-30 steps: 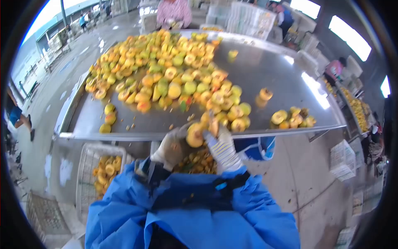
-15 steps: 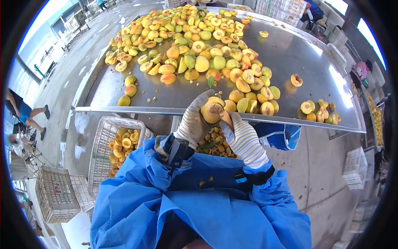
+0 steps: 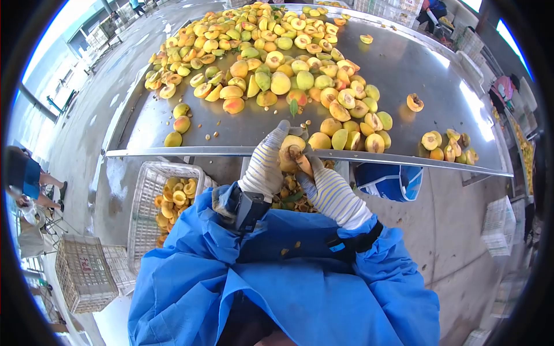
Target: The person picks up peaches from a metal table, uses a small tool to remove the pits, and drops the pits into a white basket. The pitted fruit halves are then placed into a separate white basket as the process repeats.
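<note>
My left hand, in a striped glove with a grey palm, is closed around a yellow peach half whose cut face is turned to the right. My right hand, gloved the same way, grips a small tool with a tan handle. The tool's tip is at the brown centre of the peach half; its exact shape is hidden. Both hands are just in front of the metal table's near edge. Beneath them, a container of small brown-yellow pieces is partly covered by my hands.
Whole and halved peaches are heaped across the table, with a small group at right. A white crate of peach halves stands left below. A blue-and-white bag hangs or stands under the table. Other people are around.
The view has shifted slightly. The peach half has turned in my left hand, and my right hand with the tool sits a little lower, its handle more upright.
</note>
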Tool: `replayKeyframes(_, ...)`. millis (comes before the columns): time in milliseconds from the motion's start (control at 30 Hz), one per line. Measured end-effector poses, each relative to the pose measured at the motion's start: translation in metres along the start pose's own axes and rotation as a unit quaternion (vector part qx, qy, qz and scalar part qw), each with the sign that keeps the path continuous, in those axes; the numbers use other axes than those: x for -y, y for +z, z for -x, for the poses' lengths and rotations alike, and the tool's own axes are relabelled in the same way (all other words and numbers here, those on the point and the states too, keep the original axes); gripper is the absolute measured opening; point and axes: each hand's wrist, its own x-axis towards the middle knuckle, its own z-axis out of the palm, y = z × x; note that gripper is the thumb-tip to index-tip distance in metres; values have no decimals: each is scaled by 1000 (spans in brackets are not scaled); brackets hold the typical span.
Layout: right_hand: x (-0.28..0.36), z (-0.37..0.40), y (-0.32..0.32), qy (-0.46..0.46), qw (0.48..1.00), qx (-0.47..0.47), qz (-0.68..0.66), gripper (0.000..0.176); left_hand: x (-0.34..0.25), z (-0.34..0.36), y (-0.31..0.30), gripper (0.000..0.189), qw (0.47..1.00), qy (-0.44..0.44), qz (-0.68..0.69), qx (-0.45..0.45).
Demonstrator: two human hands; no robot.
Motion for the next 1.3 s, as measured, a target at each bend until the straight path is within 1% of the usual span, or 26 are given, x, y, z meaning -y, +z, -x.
replayKeyframes(67, 1, -2, 0, 16, 999, 15, -37, 38, -4, 3, 4, 41, 999, -4, -31, -24)
replayKeyframes(167, -10, 0, 27, -128, 978, -116, -119, 39, 5, -3, -5, 40, 996, 59, -62, -19)
replayKeyframes(200, -1, 1, 18, -9, 968, -15, -249, 40, 6, -3, -5, 39, 994, 81, -73, -16)
replayKeyframes(233, 16, 2, -2, 111, 919, 86, -369, 42, 8, -2, -3, 39, 991, 102, -85, -12)
replayKeyframes(267, 27, 3, -15, 226, 830, 183, -475, 43, 8, -1, -2, 39, 988, 123, -98, -9)
replayKeyframes(367, 32, 3, -28, 315, 749, 216, -542, 47, -1, 0, -2, 39, 989, 76, -122, 31)
replayKeyframes(400, 27, 4, -30, 299, 732, 237, -564, 48, -3, 0, -2, 39, 991, 59, -116, 44)
replayKeyframes(500, 31, 3, -31, 301, 723, 245, -571, 47, -11, 0, -1, 41, 992, 1, -103, 70)
replayKeyframes(567, 31, 4, -25, 265, 805, 209, -488, 47, -17, 0, 1, 42, 991, -51, -107, 69)
replayKeyframes(600, 31, 5, -22, 246, 841, 191, -443, 46, -17, -1, 0, 42, 989, -62, -119, 64)
replayKeyframes(667, 23, 6, -16, 243, 857, 187, -413, 46, -16, -3, -1, 42, 985, -83, -145, 53)
replayKeyframes(700, 20, 5, -16, 241, 865, 186, -398, 46, -15, -6, -4, 41, 984, -80, -154, 50)
replayKeyframes(733, 23, 4, -19, 285, 828, 204, -437, 46, -13, -10, -8, 41, 982, -77, -164, 48)
replayKeyframes(767, 22, 2, -20, 313, 775, 219, -504, 46, -11, -12, -9, 40, 981, -74, -174, 48)
replayKeyframes(833, 22, 2, -22, 362, 649, 239, -625, 45, -4, -9, -6, 38, 988, -6, -152, 40)
replayKeyframes(900, 23, 3, -21, 354, 659, 232, -622, 45, 4, -10, -6, 37, 989, 68, -128, 34)
replayKeyframes(933, 24, 3, -21, 349, 664, 228, -621, 45, 4, -10, -6, 38, 991, 58, -114, 33)
replayKeyframes(1000, 25, 4, -22, 305, 782, 215, -499, 45, -2, -11, -5, 38, 994, -28, -103, 38)
replayKeyframes(1033, 25, 6, -22, 281, 831, 205, -434, 45, -4, -12, -5, 38, 992, -73, -97, 41)
replayKeyframes(1133, 24, 6, -28, 315, 797, 235, -459, 46, -7, -11, -7, 38, 988, -92, -107, 61)
replayKeyframes(1233, 20, 8, -32, 330, 756, 262, -501, 46, -8, -12, -7, 36, 984, -121, -117, 53)
replayKeyframes(1300, 23, 10, -27, 314, 780, 233, -488, 45, -4, -8, 0, 34, 992, -99, -72, 23)
